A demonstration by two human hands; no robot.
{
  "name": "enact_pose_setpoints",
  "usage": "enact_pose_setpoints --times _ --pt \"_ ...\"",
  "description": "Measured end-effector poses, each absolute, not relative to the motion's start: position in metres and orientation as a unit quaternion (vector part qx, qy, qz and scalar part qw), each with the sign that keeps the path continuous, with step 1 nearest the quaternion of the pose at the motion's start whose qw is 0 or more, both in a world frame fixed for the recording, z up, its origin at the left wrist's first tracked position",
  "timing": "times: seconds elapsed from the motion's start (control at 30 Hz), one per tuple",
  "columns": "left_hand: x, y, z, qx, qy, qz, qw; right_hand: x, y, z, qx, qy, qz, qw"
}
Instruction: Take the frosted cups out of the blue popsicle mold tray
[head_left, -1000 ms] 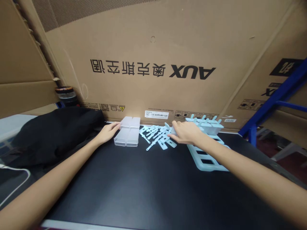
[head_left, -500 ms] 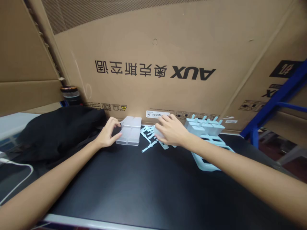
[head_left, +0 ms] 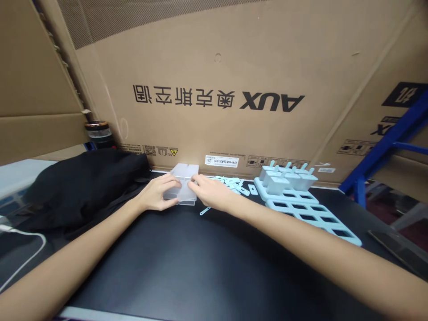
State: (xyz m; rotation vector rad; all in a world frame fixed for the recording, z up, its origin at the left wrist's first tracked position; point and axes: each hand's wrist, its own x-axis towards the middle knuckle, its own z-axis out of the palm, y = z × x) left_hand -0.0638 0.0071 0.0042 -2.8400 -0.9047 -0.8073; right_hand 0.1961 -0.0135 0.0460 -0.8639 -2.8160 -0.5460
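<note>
Here both hands met on the clear plastic boxes (head_left: pixel 183 183): left hand (head_left: pixel 157 192) gripped the near left side, right hand (head_left: pixel 210 192) lay just right, fingers touching

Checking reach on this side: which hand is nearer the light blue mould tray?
Right. The right hand rests at the clear boxes, with loose blue sticks between it and the light blue mould tray; the left hand lies farther left.

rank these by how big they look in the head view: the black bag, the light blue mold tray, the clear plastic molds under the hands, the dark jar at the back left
1. black bag
2. light blue mold tray
3. clear plastic molds, partly hidden by both hands
4. dark jar, farther back, so unsure
</note>
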Motion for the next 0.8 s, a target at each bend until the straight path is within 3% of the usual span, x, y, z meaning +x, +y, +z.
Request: enact_pose_setpoints --times 0.3,0.47,0.6,0.8 --pt "-0.065 0.010 0.002 -0.917 -0.293 -0.270 0.034 0.197 -0.012 0.041 -0.336 -0.930 -0.097 0.110" --pt "-0.069 0.012 -0.001 -0.911 -0.295 -0.285 0.040 0.249 -0.013 0.061 -0.376 -0.867 -0.137 0.297" --pt "-0.072 0.014 -0.002 -0.905 -0.267 -0.326 0.056 0.324 -0.015 0.056 -0.548 -0.685 -0.203 0.434" --pt "-0.073 0.016 -0.006 -0.891 -0.224 -0.381 0.108 0.397 -0.015 0.011 -0.724 -0.555 -0.068 0.403"
